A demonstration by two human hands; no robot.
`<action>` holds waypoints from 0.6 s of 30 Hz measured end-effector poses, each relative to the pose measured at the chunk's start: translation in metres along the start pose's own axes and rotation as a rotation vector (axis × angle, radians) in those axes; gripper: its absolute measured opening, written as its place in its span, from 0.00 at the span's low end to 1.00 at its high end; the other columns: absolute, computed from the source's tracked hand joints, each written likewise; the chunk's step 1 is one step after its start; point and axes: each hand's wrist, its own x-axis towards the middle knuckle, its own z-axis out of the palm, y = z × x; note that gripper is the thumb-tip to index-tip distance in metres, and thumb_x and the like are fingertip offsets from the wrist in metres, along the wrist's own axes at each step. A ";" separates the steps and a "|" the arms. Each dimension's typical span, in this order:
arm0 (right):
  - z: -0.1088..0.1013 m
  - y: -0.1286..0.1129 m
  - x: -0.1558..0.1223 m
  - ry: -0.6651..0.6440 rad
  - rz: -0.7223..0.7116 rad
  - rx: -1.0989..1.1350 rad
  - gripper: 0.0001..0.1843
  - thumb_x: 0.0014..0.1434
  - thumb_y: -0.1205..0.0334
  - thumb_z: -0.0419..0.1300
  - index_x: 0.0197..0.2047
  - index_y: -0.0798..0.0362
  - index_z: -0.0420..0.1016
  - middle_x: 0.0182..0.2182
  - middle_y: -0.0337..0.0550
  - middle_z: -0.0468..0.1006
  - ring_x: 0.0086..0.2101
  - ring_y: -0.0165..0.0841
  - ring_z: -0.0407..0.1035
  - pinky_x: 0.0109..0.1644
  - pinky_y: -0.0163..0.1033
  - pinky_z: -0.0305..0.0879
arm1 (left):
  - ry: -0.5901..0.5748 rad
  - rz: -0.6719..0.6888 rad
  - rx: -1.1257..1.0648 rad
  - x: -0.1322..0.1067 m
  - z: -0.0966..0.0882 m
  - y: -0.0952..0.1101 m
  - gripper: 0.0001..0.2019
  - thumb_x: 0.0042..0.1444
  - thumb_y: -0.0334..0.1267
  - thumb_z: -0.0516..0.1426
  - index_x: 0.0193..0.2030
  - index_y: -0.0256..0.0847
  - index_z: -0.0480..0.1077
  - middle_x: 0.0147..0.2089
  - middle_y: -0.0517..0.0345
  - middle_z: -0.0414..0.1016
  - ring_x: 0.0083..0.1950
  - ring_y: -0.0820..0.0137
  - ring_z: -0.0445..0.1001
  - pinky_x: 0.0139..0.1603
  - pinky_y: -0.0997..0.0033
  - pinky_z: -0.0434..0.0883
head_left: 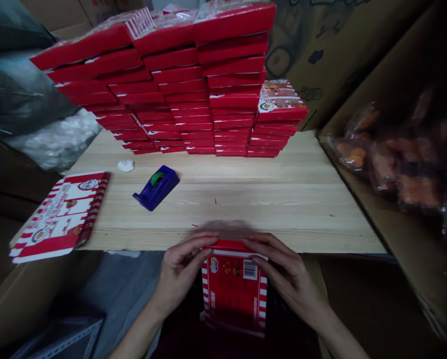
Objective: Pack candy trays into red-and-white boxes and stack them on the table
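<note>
Between my two hands is a red cardboard box [233,294] with white-striped sides and a barcode near its far end. It is held in front of the table's near edge. My left hand [184,271] is closed on the box's far left corner, fingers on top of the red end flap. At the far right corner my right hand [281,267] grips the same box, with fingers along the flap and thumb by the barcode. The underside of the box and whatever is inside it are hidden.
Stacked red boxes [186,99] line the back of the wooden table [283,199]. A blue tape dispenser [158,187] and a crumpled white scrap [125,165] lie left of centre. Flat printed cartons [62,214] overhang the left edge. Wrapped items [391,154] fill a carton at right.
</note>
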 end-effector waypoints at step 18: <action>0.006 0.051 0.010 -0.050 0.114 0.078 0.13 0.58 0.44 0.69 0.43 0.38 0.89 0.46 0.48 0.88 0.47 0.50 0.83 0.50 0.46 0.81 | 0.276 -0.346 0.392 0.118 -0.181 -0.035 0.19 0.44 0.53 0.69 0.25 0.38 0.74 0.25 0.57 0.74 0.30 0.65 0.71 0.31 0.70 0.65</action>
